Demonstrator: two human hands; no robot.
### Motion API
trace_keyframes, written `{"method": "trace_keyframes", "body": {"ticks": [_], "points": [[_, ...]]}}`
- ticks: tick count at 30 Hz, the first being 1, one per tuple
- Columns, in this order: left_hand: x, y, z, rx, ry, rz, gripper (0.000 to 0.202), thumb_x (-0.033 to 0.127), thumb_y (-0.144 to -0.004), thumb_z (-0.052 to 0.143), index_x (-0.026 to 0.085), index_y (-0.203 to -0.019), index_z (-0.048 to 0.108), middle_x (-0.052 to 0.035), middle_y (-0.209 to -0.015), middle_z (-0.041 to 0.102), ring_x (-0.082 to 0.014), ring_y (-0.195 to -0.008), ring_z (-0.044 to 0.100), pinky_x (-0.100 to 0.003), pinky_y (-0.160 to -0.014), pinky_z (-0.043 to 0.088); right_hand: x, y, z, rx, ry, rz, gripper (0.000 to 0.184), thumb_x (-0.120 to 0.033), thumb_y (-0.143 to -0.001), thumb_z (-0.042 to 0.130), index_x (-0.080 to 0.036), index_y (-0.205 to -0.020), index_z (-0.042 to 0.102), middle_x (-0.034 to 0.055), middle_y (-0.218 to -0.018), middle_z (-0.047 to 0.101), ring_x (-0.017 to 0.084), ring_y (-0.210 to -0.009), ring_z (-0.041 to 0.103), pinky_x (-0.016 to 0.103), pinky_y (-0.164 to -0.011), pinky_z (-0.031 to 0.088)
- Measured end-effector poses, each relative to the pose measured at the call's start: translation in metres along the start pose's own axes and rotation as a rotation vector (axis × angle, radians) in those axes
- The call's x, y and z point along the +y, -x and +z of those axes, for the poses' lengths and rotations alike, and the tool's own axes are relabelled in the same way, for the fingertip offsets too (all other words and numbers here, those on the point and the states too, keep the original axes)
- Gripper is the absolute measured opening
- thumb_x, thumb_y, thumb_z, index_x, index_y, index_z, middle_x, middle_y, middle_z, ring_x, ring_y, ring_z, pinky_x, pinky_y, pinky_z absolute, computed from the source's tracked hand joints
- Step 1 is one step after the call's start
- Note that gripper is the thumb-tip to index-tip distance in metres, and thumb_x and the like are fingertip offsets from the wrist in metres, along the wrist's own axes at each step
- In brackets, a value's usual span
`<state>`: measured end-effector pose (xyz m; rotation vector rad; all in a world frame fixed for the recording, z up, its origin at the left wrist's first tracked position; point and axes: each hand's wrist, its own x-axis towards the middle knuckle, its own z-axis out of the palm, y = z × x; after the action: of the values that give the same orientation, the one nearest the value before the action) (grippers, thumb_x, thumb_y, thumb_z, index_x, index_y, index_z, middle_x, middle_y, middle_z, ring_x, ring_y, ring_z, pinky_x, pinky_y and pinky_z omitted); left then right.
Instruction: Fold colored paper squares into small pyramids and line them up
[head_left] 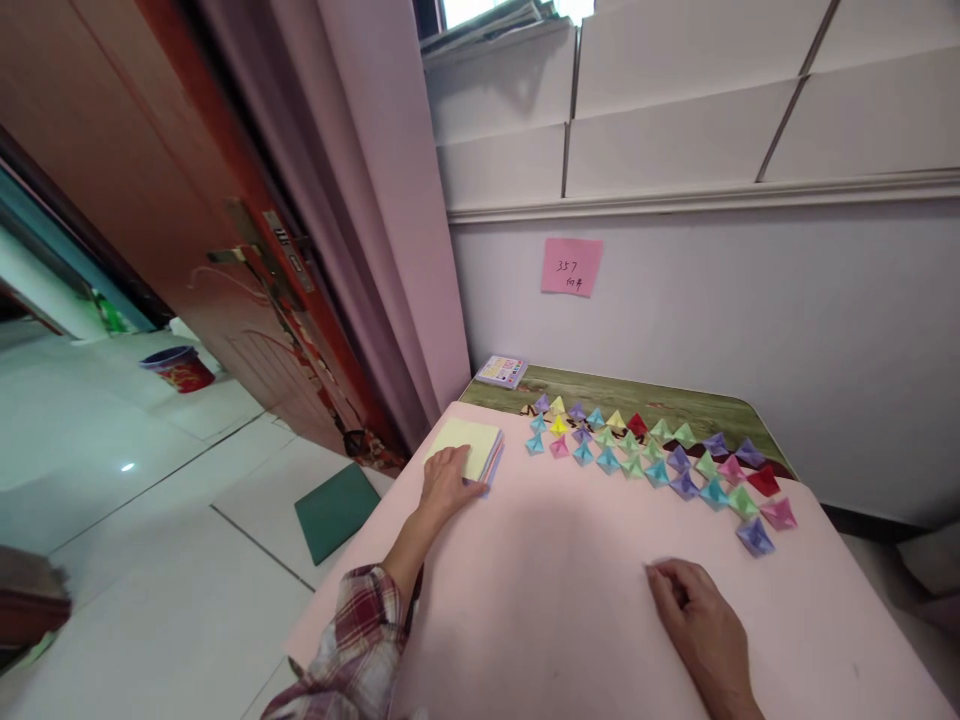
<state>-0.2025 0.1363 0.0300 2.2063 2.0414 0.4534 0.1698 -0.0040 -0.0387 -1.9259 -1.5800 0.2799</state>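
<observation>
The left hand (448,480) lies flat and open on a stack of coloured paper squares (472,446), its fingers spread over the yellow top sheet and gripping nothing. The stack sits at the left edge of the table (555,560), about halfway along it, on the pink covering. A plaid sleeve (352,650) reaches up from the near left corner to that wrist.

The right hand (694,612) rests on the pink covering near the table's near edge, right of the middle and well apart from the stack. Its fingers are loosely curled with the tips on the surface. Whether anything small lies under them cannot be told.

Along the far edge, rows of small folded paper shapes (652,455) run from just beyond the stack toward the far right corner, in purple, teal, green, yellow, pink and red. The nearest of them, a purple one (754,536), lies between the right hand and the right edge. A bare strip of wood-grain tabletop (675,400) shows past the covering, and a small printed packet (502,371) lies on it at the far left corner.

A pink note (571,266) with handwriting hangs on the wall above the table. To the left stand a pale curtain (367,200) and a reddish-brown door (172,180), with a dark green mat (336,510) and a red tub (180,368) on the tiled floor.
</observation>
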Motion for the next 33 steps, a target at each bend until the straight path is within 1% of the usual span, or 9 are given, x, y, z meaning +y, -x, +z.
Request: {"method": "trace_keyframes", "body": {"ticks": [3,7,17,21,24,26,28,30,33], "points": [[-0.001,-0.001,0.000,-0.117,0.009,-0.075,0.048,0.044,-0.065,0.074,0.021,-0.105,0.061,-0.0070,-0.103,0.059,-0.0269,-0.103,0.051,-0.033,-0.086,0.036,0.002,0.001,0.001,-0.006,-0.009,-0.017,0.034,-0.051,-0.086,0.044,-0.025,-0.087,0.066,0.0033,-0.095,0.067,0.016,-0.066,0.062,0.025,-0.055,0.046],[-0.008,-0.001,0.003,-0.078,0.102,-0.059,0.035,0.038,-0.062,0.077,0.021,-0.090,0.064,-0.0050,-0.099,0.059,-0.0246,-0.099,0.053,-0.030,-0.083,0.038,0.004,0.001,0.002,-0.005,-0.004,-0.017,0.032,-0.051,-0.086,0.045,-0.026,-0.088,0.066,0.0022,-0.096,0.067,0.016,-0.067,0.062,0.024,-0.055,0.046],[-0.026,-0.009,0.005,-0.021,0.333,-0.095,0.029,0.036,-0.061,0.078,0.021,-0.084,0.069,-0.0028,-0.096,0.064,-0.0215,-0.093,0.059,-0.028,-0.079,0.044,0.004,0.001,0.000,-0.024,0.000,-0.005,0.032,-0.049,-0.087,0.044,-0.026,-0.089,0.066,0.0025,-0.099,0.067,0.016,-0.069,0.063,0.024,-0.056,0.047],[-0.030,-0.008,0.004,0.029,0.374,-0.095,0.016,0.033,-0.076,0.064,0.020,-0.081,0.071,-0.0019,-0.089,0.067,-0.0180,-0.084,0.062,-0.026,-0.075,0.046,0.005,0.001,0.001,-0.017,0.001,-0.017,0.032,-0.049,-0.086,0.044,-0.026,-0.088,0.067,0.0032,-0.099,0.068,0.016,-0.069,0.063,0.024,-0.055,0.047],[-0.028,-0.006,0.003,0.118,0.364,-0.117,0.018,0.029,-0.081,0.056,0.018,-0.076,0.069,-0.0030,-0.082,0.068,-0.0183,-0.079,0.063,-0.027,-0.073,0.047,0.008,0.001,0.003,-0.011,0.002,-0.024,0.031,-0.049,-0.086,0.045,-0.027,-0.089,0.067,0.0025,-0.099,0.067,0.016,-0.069,0.064,0.023,-0.054,0.047],[-0.019,-0.001,0.001,0.207,0.349,-0.130,0.020,0.027,-0.085,0.051,0.017,-0.080,0.069,-0.0055,-0.087,0.068,-0.0204,-0.084,0.062,-0.031,-0.077,0.046,0.009,0.001,0.004,-0.003,-0.002,-0.030,0.029,-0.048,-0.086,0.046,-0.027,-0.089,0.067,0.0017,-0.099,0.067,0.016,-0.069,0.064,0.023,-0.054,0.047],[-0.002,0.006,0.003,0.312,0.332,-0.074,0.022,0.025,-0.088,0.047,0.018,-0.090,0.068,-0.0074,-0.099,0.068,-0.0223,-0.097,0.059,-0.034,-0.087,0.043,0.008,0.001,0.005,0.008,-0.012,-0.038,0.028,-0.046,-0.086,0.047,-0.027,-0.089,0.066,0.0017,-0.098,0.067,0.016,-0.069,0.063,0.024,-0.056,0.047],[0.024,0.016,0.010,0.437,0.283,0.199,0.021,0.021,-0.089,0.048,0.019,-0.096,0.067,-0.0071,-0.100,0.069,-0.0229,-0.099,0.059,-0.037,-0.090,0.042,0.007,0.001,0.006,0.019,-0.029,-0.042,0.027,-0.046,-0.087,0.047,-0.026,-0.088,0.065,0.0021,-0.097,0.067,0.016,-0.069,0.063,0.024,-0.058,0.047],[0.070,0.031,0.036,0.402,0.219,0.534,0.024,0.013,-0.088,0.050,0.023,-0.102,0.066,-0.0051,-0.095,0.071,-0.0207,-0.086,0.060,-0.034,-0.079,0.046,0.003,-0.001,0.006,0.038,-0.055,-0.038,0.027,-0.044,-0.087,0.047,-0.025,-0.087,0.065,0.0024,-0.096,0.067,0.016,-0.069,0.062,0.025,-0.060,0.047]]}}
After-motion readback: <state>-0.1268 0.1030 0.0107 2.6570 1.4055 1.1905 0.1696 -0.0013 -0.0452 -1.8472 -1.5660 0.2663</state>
